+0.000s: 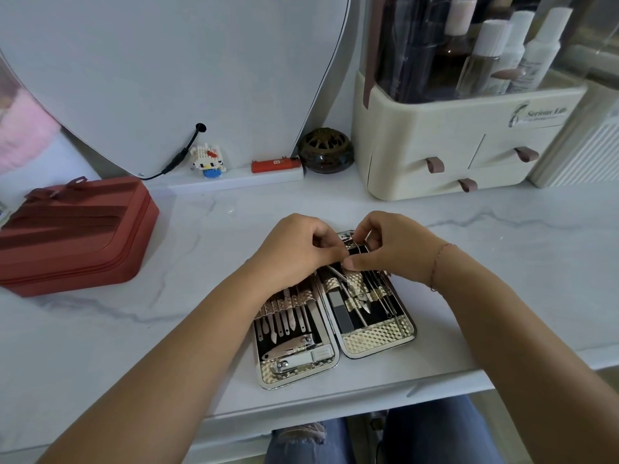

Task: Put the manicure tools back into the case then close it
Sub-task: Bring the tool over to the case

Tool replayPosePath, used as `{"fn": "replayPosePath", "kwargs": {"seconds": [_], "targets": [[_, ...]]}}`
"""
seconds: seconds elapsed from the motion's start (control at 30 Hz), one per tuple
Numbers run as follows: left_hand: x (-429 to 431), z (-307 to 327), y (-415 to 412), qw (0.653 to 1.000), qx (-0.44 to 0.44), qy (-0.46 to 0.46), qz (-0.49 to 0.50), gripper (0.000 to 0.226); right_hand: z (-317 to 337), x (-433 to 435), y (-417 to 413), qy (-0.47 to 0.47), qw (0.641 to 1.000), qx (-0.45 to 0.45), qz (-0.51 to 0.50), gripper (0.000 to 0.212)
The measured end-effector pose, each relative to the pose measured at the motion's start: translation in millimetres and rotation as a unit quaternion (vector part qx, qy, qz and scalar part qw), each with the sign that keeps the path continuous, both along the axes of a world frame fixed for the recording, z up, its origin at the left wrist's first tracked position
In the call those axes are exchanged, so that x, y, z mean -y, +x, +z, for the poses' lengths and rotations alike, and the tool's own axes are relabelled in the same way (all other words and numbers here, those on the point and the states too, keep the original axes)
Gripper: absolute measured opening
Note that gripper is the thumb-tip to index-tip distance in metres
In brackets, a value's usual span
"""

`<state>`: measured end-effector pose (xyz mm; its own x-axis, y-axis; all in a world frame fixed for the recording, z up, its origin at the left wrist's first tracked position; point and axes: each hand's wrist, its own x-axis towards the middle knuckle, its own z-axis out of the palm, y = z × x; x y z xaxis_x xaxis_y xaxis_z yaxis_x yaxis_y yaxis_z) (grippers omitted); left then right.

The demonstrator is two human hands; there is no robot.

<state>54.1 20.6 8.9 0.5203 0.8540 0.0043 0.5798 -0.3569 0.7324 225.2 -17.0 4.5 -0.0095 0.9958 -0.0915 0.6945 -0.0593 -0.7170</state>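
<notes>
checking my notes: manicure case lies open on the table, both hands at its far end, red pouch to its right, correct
Wrong on one point: the head view shows the red pouch to the left of the manicure case, not its right. The case does lie open on the table, with the left hand and right hand at its far end.

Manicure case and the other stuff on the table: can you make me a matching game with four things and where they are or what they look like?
Things:
1. manicure case
2. red pouch
3. drawer organiser
4. block cat toy

Clues:
A. cream, far right
B. far left, zipped up
C. lying open in the middle
D. small, white, with a red bow

Pairs: 1-C, 2-B, 3-A, 4-D
</notes>
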Motion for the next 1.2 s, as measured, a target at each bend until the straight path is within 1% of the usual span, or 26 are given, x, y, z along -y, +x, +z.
{"fn": "replayPosePath", "kwargs": {"seconds": [0.03, 0.17, 0.3, 0.47, 0.6, 0.67, 0.77, 0.9, 0.97, 1.07, 1.13, 1.2], "targets": [[-0.9, 0.6, -0.9, 1.0, 0.007, -0.001, 0.0, 0.001, 1.2, -1.5, -0.4, -0.013, 1.0, 0.007, 0.003, 0.038], [-6.4, 0.6, -6.6, 0.999, 0.044, 0.009, 0.022, 0.007, 6.8, -6.1, -1.2, -0.039, 0.998, 0.046, 0.019, 0.04], [-9.7, -2.9, -10.0, 0.999, 0.031, 0.014, 0.032, 0.008, 12.2, -10.5, -0.6, -0.067, 0.988, 0.135, 0.033, 0.04], [-11.5, -5.9, -10.1, 0.999, 0.025, 0.014, 0.029, 0.008, 21.0, -13.1, -3.3, -0.102, 0.976, 0.183, 0.052, 0.045], [-11.5, -7.1, -9.7, 0.999, 0.023, 0.015, 0.025, 0.007, 26.1, -18.9, -6.3, -0.144, 0.96, 0.233, 0.056, 0.052], [-11.1, -7.1, -9.6, 0.999, 0.033, 0.008, 0.027, 0.007, 25.9, -20.8, -6.1, -0.149, 0.956, 0.25, 0.046, 0.061], [-10.9, -8.0, -9.6, 0.999, 0.038, 0.005, 0.028, 0.007, 27.3, -22.6, -6.4, -0.156, 0.947, 0.277, 0.044, 0.066], [-10.3, -8.3, -8.6, 0.999, 0.036, 0.004, 0.035, 0.006, 38.2, -26.2, -12.9, -0.181, 0.917, 0.347, 0.077, 0.066], [-10.0, -8.1, -8.5, 0.999, 0.034, 0.005, 0.036, 0.006, 40.7, -28.7, -13.7, -0.196, 0.91, 0.356, 0.085, 0.07], [-10.8, -7.9, -9.1, 0.999, 0.031, 0.009, 0.033, 0.005, 39.4, -31.2, -10.6, -0.209, 0.912, 0.344, 0.082, 0.078], [-11.4, -7.9, -9.2, 0.999, 0.032, 0.008, 0.031, 0.006, 37.6, -31.3, -8.9, -0.209, 0.916, 0.334, 0.081, 0.075], [-12.0, -8.0, -9.4, 0.999, 0.034, 0.007, 0.027, 0.006, 36.6, -27.2, -5.3, -0.194, 0.927, 0.31, 0.081, 0.066]]}}
